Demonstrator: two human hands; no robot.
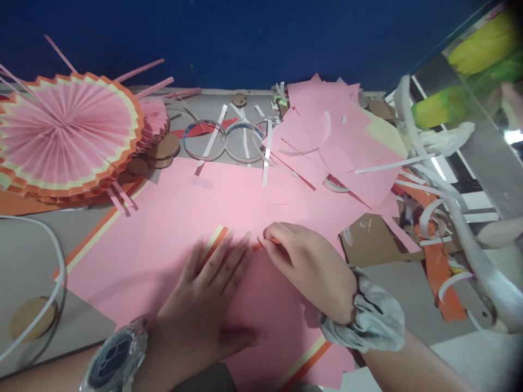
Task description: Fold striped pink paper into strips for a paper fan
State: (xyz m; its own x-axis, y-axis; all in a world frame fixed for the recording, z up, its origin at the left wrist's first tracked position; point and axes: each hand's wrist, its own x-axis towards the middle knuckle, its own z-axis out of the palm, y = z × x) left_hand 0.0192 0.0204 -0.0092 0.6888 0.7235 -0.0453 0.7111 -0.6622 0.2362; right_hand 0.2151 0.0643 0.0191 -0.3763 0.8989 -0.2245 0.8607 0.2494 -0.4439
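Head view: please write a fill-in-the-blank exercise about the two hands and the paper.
1. The left hand lies flat on the pink paper, with a ____ on its wrist.
2. The right hand pinches the paper's ____ edge.
3. The grey scrunchie is on the ____ wrist.
4. The pleated fan lies far ____ of both hands.
Missing words: watch; orange; right; left.

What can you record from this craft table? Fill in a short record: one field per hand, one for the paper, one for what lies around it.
Left hand: flat, fingers spread, pressing the pink sheet at its folded striped edge
Right hand: fingertips pinch the sheet's orange edge, beside the left fingers
Wrists: watch on the left, grey scrunchie on the right
Far left: pleated fan
Far right: pink scraps
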